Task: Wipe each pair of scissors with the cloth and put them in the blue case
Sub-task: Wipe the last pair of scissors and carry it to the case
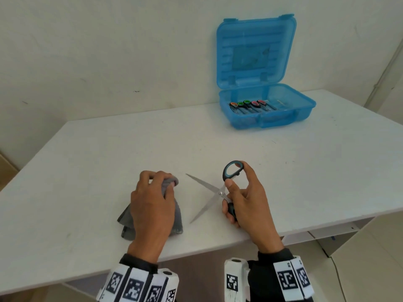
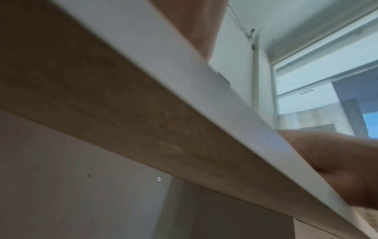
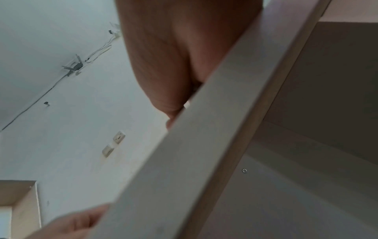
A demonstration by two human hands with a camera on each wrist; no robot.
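my right hand point(image 1: 244, 197) holds a pair of scissors point(image 1: 214, 191) by the handles, thumb and fingers curled round the black and blue loops; the blades are spread wide apart, their tips pointing left over the white worktop point(image 1: 109, 153); my left hand point(image 1: 152, 203) is bunched round the grey cloth point(image 1: 177, 223), which lies on the worktop just left of the blades, apart from them; the blue case point(image 1: 305, 105) stands open at the far right with several coloured-handled scissors point(image 1: 247, 104) lying inside; both wrist views show only the worktop edge from below.
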